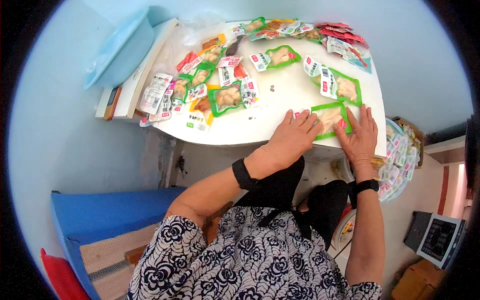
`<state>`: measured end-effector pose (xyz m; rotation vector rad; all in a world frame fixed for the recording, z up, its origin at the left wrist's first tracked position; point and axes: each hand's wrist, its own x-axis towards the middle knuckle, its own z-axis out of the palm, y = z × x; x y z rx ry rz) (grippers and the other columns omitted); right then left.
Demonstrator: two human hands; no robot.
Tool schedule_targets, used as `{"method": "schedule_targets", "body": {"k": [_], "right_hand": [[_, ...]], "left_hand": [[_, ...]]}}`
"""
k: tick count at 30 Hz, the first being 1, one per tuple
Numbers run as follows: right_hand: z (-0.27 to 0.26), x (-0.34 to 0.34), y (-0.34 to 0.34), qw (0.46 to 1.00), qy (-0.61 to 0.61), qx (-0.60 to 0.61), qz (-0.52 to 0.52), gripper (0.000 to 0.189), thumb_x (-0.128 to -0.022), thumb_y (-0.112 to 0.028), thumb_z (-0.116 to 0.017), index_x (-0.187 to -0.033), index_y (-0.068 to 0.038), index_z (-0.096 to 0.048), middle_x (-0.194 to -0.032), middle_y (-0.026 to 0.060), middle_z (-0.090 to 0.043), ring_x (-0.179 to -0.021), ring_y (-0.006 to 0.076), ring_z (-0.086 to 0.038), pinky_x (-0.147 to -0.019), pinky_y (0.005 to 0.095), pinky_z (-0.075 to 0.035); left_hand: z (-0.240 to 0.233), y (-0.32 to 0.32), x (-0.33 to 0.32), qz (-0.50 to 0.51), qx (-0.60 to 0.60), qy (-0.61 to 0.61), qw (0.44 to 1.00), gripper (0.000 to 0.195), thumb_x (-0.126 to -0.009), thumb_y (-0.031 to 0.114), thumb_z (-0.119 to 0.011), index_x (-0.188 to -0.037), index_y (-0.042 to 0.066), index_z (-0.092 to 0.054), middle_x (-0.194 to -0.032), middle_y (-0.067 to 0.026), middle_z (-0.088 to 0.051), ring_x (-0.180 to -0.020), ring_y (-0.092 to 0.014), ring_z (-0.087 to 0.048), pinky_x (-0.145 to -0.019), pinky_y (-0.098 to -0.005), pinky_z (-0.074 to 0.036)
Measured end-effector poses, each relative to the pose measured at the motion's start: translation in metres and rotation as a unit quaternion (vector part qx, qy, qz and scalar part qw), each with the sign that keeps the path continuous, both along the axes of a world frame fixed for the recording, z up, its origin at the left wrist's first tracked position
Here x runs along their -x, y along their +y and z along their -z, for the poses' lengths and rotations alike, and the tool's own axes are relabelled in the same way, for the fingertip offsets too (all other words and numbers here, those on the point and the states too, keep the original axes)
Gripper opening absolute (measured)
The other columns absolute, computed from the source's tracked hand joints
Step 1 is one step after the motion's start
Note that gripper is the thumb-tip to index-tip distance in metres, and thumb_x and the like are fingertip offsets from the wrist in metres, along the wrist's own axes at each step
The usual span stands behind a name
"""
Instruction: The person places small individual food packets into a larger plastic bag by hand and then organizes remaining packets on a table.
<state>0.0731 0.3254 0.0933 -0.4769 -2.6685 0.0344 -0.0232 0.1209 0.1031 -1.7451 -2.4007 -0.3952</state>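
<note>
A green-edged clear food pouch (329, 119) with pale contents lies flat near the front edge of the white table (277, 108). My left hand (292, 138) rests palm down over its left end, fingers slightly spread and covering most of the white label. At the pouch's right end, my right hand (358, 135) lies with its thumb on the green border and its fingers spread on the tabletop. Just beyond are two overlapping green-edged pouches (347, 89). Another similar pouch (281, 56) lies farther back, its label towards the left.
Mixed food pouches (227, 96) lie across the table's left side, beside clear plastic film (198, 32). Red packets (343, 33) are stacked at the back right. A light-blue basin (123, 52) leans at the left. A tub of pouches (399, 165) stands below right.
</note>
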Motion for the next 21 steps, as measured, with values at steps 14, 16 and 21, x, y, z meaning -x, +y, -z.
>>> {"method": "schedule_targets", "body": {"k": [14, 16, 21], "right_hand": [[-0.003, -0.003, 0.001, 0.999, -0.018, 0.032, 0.003, 0.07, -0.079, -0.064, -0.06, -0.123, -0.011, -0.063, -0.141, 0.0266, -0.04, -0.135, 0.0414, -0.033, -0.11, 0.0497, -0.026], [-0.005, -0.004, 0.0, 0.999, -0.018, 0.036, 0.005, 0.069, -0.078, -0.063, -0.061, -0.123, -0.01, -0.063, -0.141, 0.0268, -0.04, -0.135, 0.0412, -0.033, -0.11, 0.0496, -0.026], [-0.008, -0.003, -0.001, 0.999, -0.006, 0.045, 0.0, 0.066, -0.078, -0.061, -0.062, -0.119, -0.01, -0.065, -0.14, 0.0274, -0.042, -0.134, 0.0415, -0.034, -0.11, 0.0494, -0.026]], "left_hand": [[-0.022, -0.079, 0.056, -0.103, -0.243, -0.112, 0.958, 0.017, -0.082, 0.005, -0.061, -0.098, 0.006, -0.065, -0.079, -0.0129, -0.065, -0.067, -0.029, -0.064, -0.059, -0.0376, -0.051], [-0.031, -0.082, 0.067, -0.146, -0.261, -0.11, 0.948, 0.016, -0.081, 0.004, -0.061, -0.096, 0.007, -0.065, -0.074, -0.014, -0.064, -0.063, -0.03, -0.063, -0.055, -0.0386, -0.05], [-0.056, -0.077, 0.095, -0.128, -0.246, 0.011, 0.961, 0.017, -0.082, 0.003, -0.061, -0.098, 0.007, -0.066, -0.076, -0.0137, -0.066, -0.064, -0.029, -0.065, -0.055, -0.0371, -0.051]]}}
